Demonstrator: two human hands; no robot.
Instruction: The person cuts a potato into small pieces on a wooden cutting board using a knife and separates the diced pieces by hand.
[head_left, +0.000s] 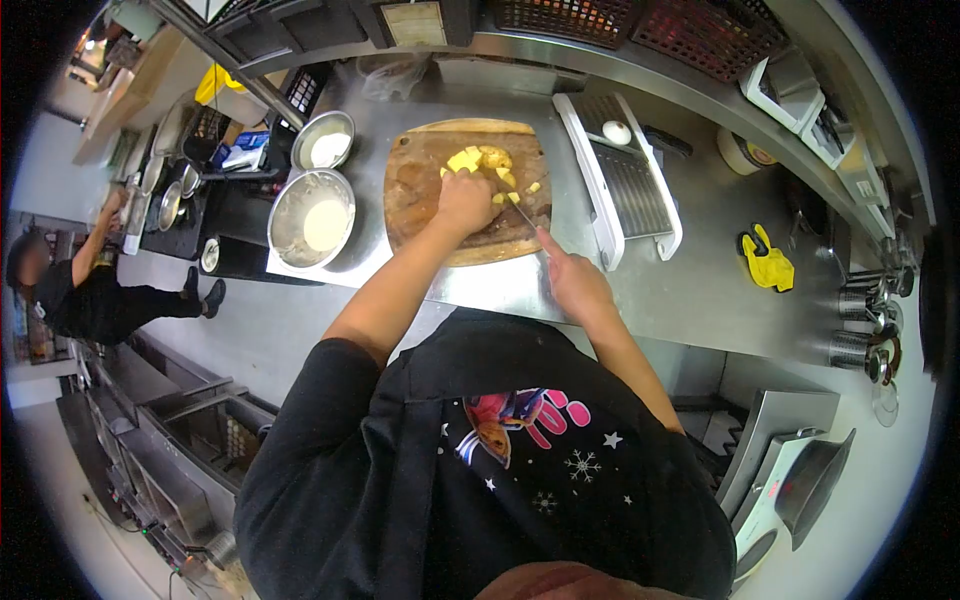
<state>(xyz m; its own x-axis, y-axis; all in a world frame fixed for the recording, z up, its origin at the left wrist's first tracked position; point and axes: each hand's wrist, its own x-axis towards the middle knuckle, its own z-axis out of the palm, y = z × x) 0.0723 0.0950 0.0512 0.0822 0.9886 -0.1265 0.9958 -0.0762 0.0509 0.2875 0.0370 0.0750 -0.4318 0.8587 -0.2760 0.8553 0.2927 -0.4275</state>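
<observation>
Left hand (468, 205) is resting over yellow chunks (463, 160), too clustered to count, on one wooden cutting board (415, 195); cannot tell whether its grip is pinching any. Right hand (580, 285) is clasping one knife (524, 215). Two steel bowls (284, 222), one mandoline slicer (632, 190) are flanking the board.

No text can be read for certain: the pink print (560, 415) on the black top, the pale label (414, 23) on the dark bin and the tub's label (762, 157) are all illegible.
</observation>
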